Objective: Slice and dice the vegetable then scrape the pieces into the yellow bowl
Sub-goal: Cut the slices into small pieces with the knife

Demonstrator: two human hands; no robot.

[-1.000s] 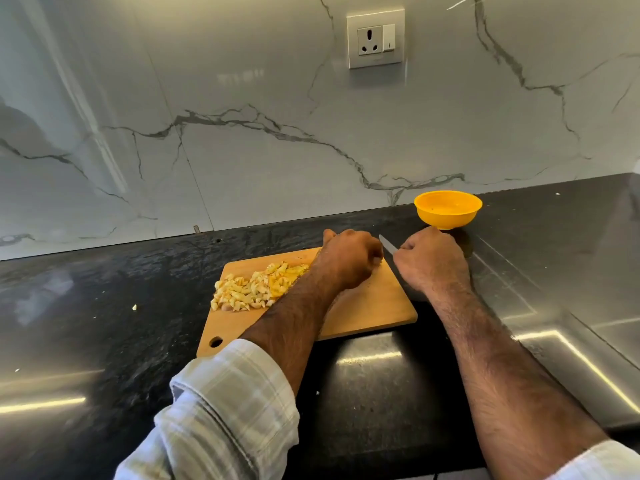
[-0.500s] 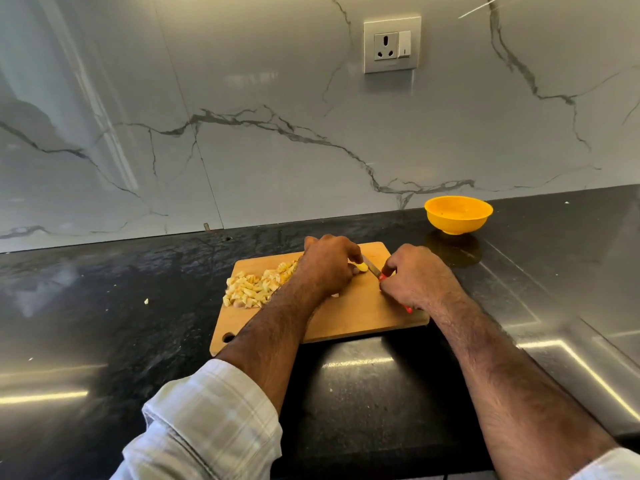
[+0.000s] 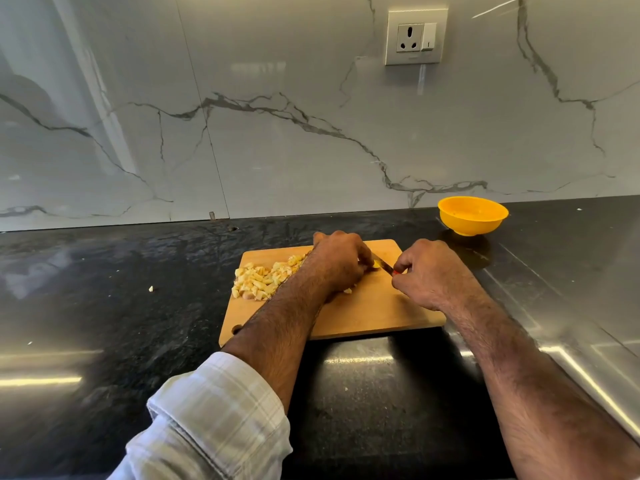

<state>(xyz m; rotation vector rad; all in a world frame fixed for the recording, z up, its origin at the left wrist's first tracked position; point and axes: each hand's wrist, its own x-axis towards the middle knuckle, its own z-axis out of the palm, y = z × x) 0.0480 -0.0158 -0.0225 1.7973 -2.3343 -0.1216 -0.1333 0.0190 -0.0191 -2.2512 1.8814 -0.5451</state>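
A small yellowish remnant of the vegetable (image 3: 375, 264) sits near the far middle of the rectangular wooden cutting board (image 3: 363, 313), tucked under the fingertips of the left hand (image 3: 341, 261), whose fingers curl down and pin it in place. Right against it comes the steel blade of the red-handled knife (image 3: 384, 265), gripped in the fist of the right hand (image 3: 429, 273), fingers wrapped tight round the handle, only a sliver of red showing. So we're in the dicing, and by the look of it the last bit of it.

To the left on the board, partly hidden by the forearm, a pale heap of diced pieces (image 3: 263, 280) is already stacked up; a few more peek out under the left wrist. One stray crumb (image 3: 150, 289) lies off on the dark polished stone surface (image 3: 104, 306).

The round yellow plastic bowl (image 3: 472, 216) waits beyond the board's far right corner, apart from it, apparently empty. Next, I'd judge: short careful cuts close to those fingertips, then bring bowl and board together and sweep the heap across.
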